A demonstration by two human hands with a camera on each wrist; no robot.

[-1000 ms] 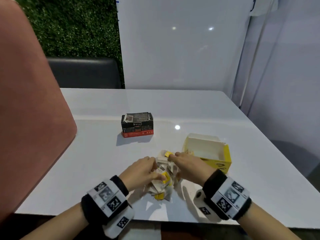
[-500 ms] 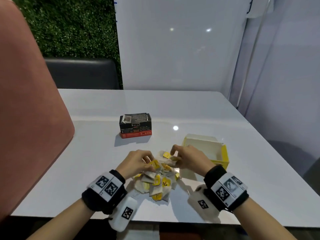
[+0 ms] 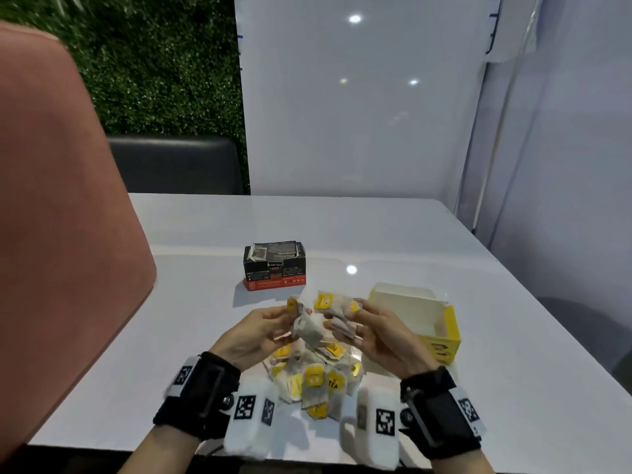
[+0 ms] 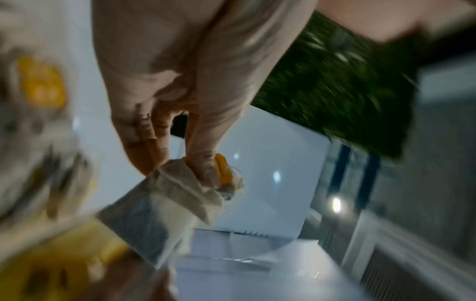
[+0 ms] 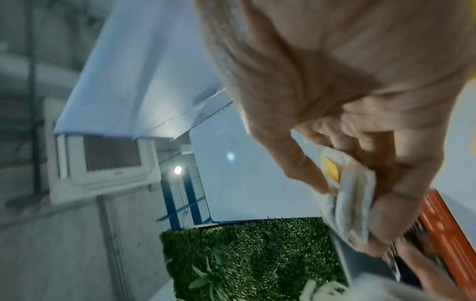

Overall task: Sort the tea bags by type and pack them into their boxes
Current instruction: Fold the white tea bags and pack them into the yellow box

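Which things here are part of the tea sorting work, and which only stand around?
Job: left hand and right hand holding tea bags, pile, yellow box, black box.
Around: pink chair, dark seat, green wall.

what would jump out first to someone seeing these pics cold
Two hands raised over the table's near middle, the left hand and the right hand each gripping yellow-tagged tea bags. Below them lies a pile of tea bags. An open yellow box sits right of it, a black and red box farther back.
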